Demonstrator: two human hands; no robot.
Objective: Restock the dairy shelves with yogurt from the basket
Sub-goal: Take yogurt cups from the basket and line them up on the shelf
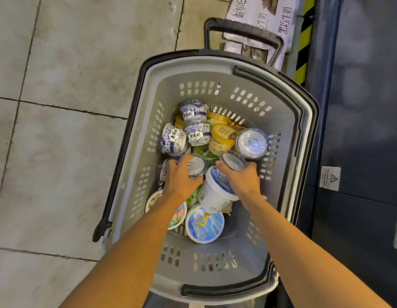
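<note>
Our left hand (pixel 182 176) grips a clear-lidded yogurt cup (pixel 194 166) mid-basket (pixel 215 70); our right hand (pixel 243 177) grips another clear-lidded cup (pixel 232 162) near its right wall.

The basket (pixel 215 70) is matt grey plastic, its walls pierced with slots, rimmed in darker plastic. Yogurt cups (pixel 196 135) wear clear, glossy plastic lids over printed paper-like labels; a white tub (pixel 215 194) looks smooth plastic with a shiny foil-like lid. The floor (pixel 71 63) is dull, scuffed stone-like tile. The cardboard box (pixel 266 16) is printed and matt.
</note>
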